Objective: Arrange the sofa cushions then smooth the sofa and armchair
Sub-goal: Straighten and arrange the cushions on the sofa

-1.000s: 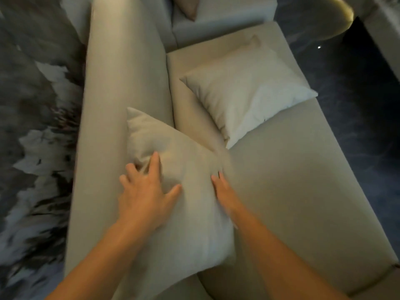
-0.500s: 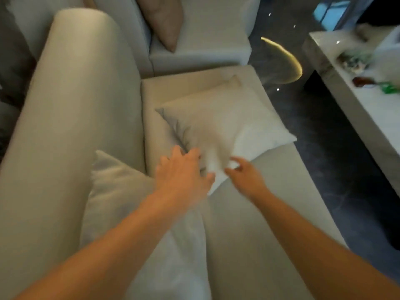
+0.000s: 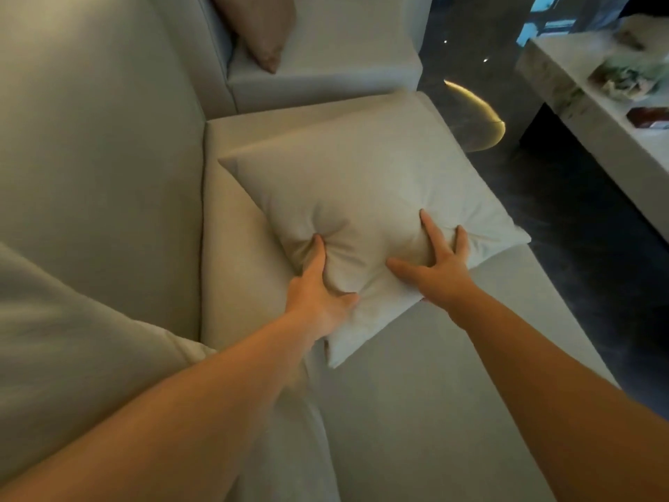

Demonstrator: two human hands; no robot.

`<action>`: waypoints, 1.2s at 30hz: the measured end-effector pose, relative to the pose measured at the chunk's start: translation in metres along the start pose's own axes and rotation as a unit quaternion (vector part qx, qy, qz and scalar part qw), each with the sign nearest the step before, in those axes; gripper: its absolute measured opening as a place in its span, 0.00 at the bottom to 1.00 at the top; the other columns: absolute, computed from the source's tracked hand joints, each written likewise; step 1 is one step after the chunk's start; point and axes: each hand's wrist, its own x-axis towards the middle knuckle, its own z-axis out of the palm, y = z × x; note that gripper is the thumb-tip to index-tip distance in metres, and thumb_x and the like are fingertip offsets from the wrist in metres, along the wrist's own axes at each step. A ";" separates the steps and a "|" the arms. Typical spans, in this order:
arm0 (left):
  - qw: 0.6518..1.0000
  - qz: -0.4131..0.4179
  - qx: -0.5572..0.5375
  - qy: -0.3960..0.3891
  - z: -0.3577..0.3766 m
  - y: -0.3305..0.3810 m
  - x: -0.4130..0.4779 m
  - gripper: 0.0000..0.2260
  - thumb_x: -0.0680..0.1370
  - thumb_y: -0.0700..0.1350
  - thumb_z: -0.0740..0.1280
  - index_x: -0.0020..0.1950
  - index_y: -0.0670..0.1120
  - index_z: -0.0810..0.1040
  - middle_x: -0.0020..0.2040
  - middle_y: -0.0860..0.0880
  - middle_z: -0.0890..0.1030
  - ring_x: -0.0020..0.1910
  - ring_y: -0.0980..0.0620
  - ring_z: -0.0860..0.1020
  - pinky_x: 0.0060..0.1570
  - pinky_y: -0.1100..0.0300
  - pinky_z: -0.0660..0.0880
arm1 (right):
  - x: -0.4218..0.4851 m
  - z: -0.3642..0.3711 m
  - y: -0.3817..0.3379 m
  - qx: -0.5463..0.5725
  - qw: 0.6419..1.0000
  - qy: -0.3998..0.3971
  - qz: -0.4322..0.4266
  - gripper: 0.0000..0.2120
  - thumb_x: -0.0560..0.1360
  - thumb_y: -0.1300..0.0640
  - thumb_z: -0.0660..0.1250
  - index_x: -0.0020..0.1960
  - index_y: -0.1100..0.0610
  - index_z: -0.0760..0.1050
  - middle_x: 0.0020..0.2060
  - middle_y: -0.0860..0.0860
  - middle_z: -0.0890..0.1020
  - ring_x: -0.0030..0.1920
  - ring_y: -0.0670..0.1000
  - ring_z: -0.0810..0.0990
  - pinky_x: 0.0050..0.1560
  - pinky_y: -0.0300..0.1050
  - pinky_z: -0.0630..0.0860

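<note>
A pale square cushion [image 3: 362, 182] lies flat on the far end of the beige sofa seat [image 3: 427, 393]. My left hand [image 3: 318, 288] grips its near left edge, fingers dug into the fabric so it bunches. My right hand [image 3: 438, 262] presses on its near right part with fingers spread and curled into the cloth. A second pale cushion [image 3: 72, 342] leans against the sofa backrest [image 3: 97, 146] at the lower left, partly behind my left forearm.
An armchair [image 3: 325, 74] stands beyond the sofa's end with a brownish cushion [image 3: 260, 27] on it. A white low table [image 3: 586, 117] with small items stands at the right over a dark glossy floor [image 3: 564, 226].
Both hands left the near cushion, reached forward and took hold of the far cushion. The view has moved closer to the sofa's far end.
</note>
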 end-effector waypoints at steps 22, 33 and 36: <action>0.892 0.164 0.387 0.166 -0.282 0.115 -0.096 0.19 0.76 0.47 0.64 0.65 0.44 0.68 0.66 0.41 0.73 0.64 0.36 0.69 0.60 0.46 0.69 | -0.103 0.149 -0.266 0.330 0.907 -0.137 0.223 0.17 0.78 0.46 0.66 0.58 0.55 0.66 0.54 0.55 0.67 0.38 0.60 0.72 0.52 0.64 0.80; 0.826 0.192 0.500 0.176 -0.296 -0.026 -0.193 0.21 0.78 0.56 0.58 0.68 0.49 0.70 0.73 0.47 0.66 0.71 0.42 0.62 0.65 0.48 0.61 | -0.207 0.111 -0.238 -0.082 0.994 -0.064 -0.025 0.11 0.76 0.54 0.65 0.56 0.53 0.80 0.52 0.54 0.82 0.48 0.56 0.80 0.50 0.53 0.80; 0.837 0.163 0.480 0.205 -0.272 -0.046 -0.248 0.23 0.79 0.55 0.57 0.73 0.49 0.66 0.76 0.47 0.63 0.73 0.41 0.59 0.69 0.47 0.56 | -0.261 0.087 -0.194 -0.237 0.967 -0.056 -0.076 0.15 0.76 0.51 0.65 0.60 0.54 0.80 0.56 0.54 0.84 0.59 0.56 0.79 0.59 0.45 0.72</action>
